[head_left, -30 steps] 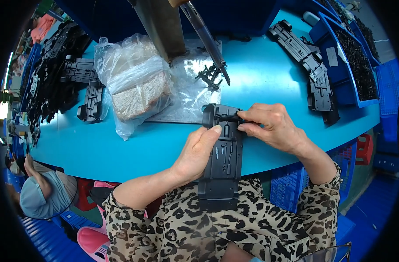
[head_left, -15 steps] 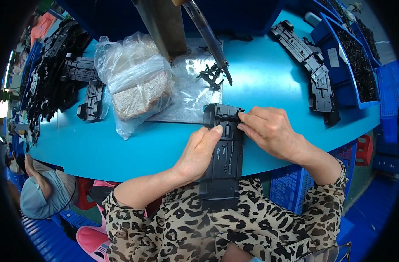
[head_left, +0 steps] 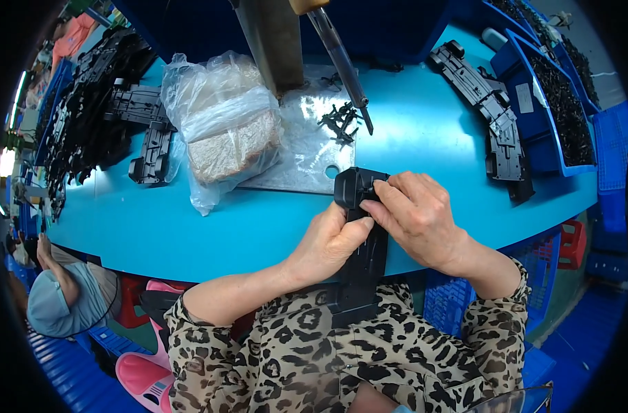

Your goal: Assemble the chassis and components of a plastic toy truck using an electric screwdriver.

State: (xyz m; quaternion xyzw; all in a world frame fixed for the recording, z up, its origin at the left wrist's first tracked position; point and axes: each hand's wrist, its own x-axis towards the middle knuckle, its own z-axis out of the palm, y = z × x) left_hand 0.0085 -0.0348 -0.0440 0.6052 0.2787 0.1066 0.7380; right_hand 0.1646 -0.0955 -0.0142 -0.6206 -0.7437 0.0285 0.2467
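A black plastic toy-car chassis stands between my hands at the table's front edge, its lower end against my shirt. My left hand grips its side near the upper end, thumb across the face. With thumb and fingertips together, my right hand pinches a small black part at that upper end; the fingers mostly hide the part. Beyond my hands, a loose cluster of small black parts lies on a metal plate. The slanted metal tip of a tool hangs above the plate.
A plastic-wrapped block sits left of the plate. Black chassis pieces are heaped at the far left, and more chassis lie at the right. Blue bins of small black parts stand far right. Another person sits at left.
The chassis has tilted, its upper end turning, and my left thumb has slid across its face. My right fingers have moved slightly inward at the upper end. The view has shifted a little.
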